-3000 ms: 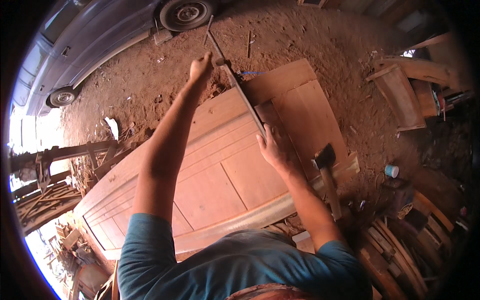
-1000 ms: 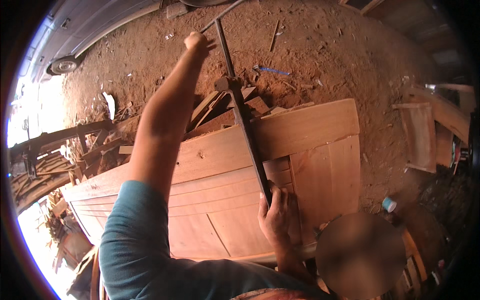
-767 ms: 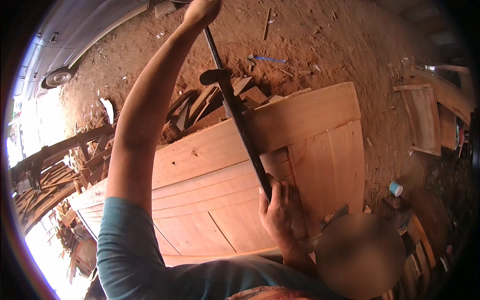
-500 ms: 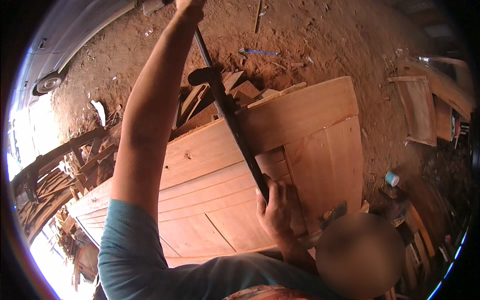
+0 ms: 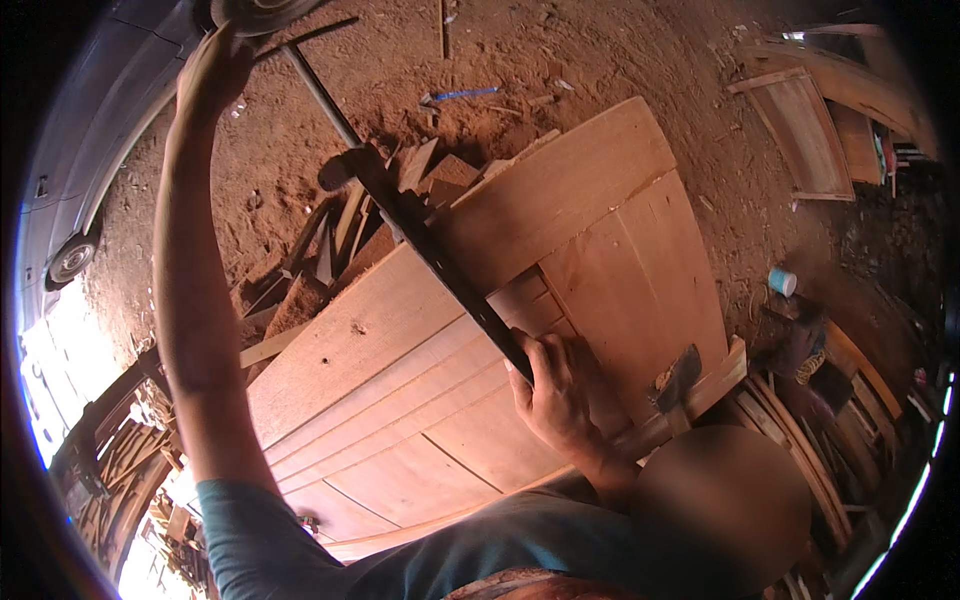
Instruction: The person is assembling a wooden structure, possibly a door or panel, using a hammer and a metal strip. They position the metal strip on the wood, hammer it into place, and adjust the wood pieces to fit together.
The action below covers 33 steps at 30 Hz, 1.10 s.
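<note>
A long dark bar clamp (image 5: 455,283) lies across a panelled wooden door (image 5: 610,280), its screw end reaching past the door's far edge. My right hand (image 5: 552,388) is closed around the clamp's near end, thumb along the bar. Far out at the upper left, my left hand (image 5: 213,70) grips one end of the thin crossbar handle (image 5: 310,35) on the clamp's screw; its fingers are partly hidden. The clamp's sliding jaw sits just beyond the far edge of the door.
Wood offcuts (image 5: 345,215) are heaped beyond the door. A dark-headed tool (image 5: 677,378) rests at its near right edge. A blue-handled tool (image 5: 460,95) lies on the dirt floor. To the right are a white-and-blue cup (image 5: 783,281) and a wooden frame (image 5: 800,135); a parked car (image 5: 85,150) stands left.
My left hand has swung left and outward at the clamp's handle, and the crossbar now shows at a different angle. My right hand keeps its hold. The whole view has shifted.
</note>
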Each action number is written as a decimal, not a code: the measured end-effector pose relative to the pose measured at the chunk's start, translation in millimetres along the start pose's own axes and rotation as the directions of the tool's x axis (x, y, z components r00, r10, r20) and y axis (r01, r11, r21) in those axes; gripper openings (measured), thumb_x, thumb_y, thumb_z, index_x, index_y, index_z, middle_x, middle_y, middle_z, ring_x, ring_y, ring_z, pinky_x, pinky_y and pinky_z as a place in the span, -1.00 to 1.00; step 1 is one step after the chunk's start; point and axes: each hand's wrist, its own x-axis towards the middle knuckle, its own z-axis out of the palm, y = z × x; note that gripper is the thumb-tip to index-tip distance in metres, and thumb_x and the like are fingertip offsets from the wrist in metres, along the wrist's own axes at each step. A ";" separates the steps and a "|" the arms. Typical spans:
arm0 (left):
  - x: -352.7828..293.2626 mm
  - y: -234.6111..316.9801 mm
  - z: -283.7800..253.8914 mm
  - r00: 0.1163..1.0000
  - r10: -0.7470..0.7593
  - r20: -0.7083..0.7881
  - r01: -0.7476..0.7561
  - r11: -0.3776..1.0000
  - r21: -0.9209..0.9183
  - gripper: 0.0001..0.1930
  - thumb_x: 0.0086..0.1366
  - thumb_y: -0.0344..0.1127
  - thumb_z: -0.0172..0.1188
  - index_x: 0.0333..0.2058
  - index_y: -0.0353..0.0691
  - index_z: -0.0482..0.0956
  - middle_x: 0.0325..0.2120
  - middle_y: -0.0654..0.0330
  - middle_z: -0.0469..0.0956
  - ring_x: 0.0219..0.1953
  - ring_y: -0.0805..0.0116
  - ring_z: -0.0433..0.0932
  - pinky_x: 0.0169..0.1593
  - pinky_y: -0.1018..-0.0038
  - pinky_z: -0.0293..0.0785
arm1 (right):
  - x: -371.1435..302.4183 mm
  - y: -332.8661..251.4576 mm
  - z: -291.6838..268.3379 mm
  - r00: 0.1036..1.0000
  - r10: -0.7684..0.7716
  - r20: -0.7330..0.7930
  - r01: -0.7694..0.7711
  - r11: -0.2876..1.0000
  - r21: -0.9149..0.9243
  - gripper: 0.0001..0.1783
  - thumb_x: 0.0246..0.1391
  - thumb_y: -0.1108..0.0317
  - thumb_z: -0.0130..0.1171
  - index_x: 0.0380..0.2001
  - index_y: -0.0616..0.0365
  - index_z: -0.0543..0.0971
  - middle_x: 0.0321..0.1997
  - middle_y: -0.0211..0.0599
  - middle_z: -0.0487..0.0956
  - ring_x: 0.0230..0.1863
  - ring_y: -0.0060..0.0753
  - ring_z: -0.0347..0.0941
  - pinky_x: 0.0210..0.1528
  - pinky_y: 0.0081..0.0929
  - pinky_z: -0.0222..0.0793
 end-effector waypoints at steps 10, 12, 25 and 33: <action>19.1 104.8 49.6 0.847 -0.521 0.102 0.477 0.662 -0.579 -0.22 0.24 0.52 -0.07 0.11 0.00 0.55 -0.06 0.02 0.60 0.12 0.18 0.50 0.32 0.07 0.10 | -3.5 3.0 4.6 0.995 0.073 0.064 -0.077 0.995 0.068 -0.62 0.23 0.36 0.19 0.08 0.20 0.47 -0.16 -0.03 0.46 -0.18 0.05 0.46 -0.13 -0.13 0.40; 15.1 70.8 62.7 0.913 -0.393 0.112 0.162 0.097 -0.982 -0.40 0.32 0.36 -0.02 0.00 -0.01 0.56 -0.19 0.15 0.60 -0.01 0.16 0.53 0.22 0.09 0.20 | -5.6 2.6 2.1 0.997 0.044 0.067 -0.048 0.997 0.063 -0.62 0.21 0.37 0.19 0.08 0.19 0.48 -0.17 -0.05 0.45 -0.17 0.04 0.45 -0.13 -0.13 0.39; 33.8 -40.1 22.5 0.705 0.278 0.652 0.659 0.082 -0.748 -0.45 0.47 0.02 0.05 0.30 -0.15 0.33 -0.04 0.04 0.61 0.05 0.07 0.58 0.10 -0.02 0.52 | -3.9 4.8 -2.8 0.998 0.029 0.048 -0.031 0.999 0.033 -0.52 0.11 0.34 0.26 0.12 0.15 0.47 -0.15 -0.09 0.45 -0.15 0.01 0.42 -0.07 -0.11 0.36; 113.9 72.2 -37.2 0.128 -0.312 0.941 0.570 0.800 0.188 -0.14 0.30 0.54 -0.23 -0.15 -0.19 0.69 -0.53 0.11 0.59 -0.59 0.24 0.55 -0.25 0.15 0.63 | -13.4 12.0 4.2 1.000 0.009 0.002 -0.009 1.000 0.028 -0.40 -0.05 0.44 0.29 0.14 0.11 0.45 -0.13 -0.12 0.44 -0.08 -0.06 0.41 0.00 -0.14 0.40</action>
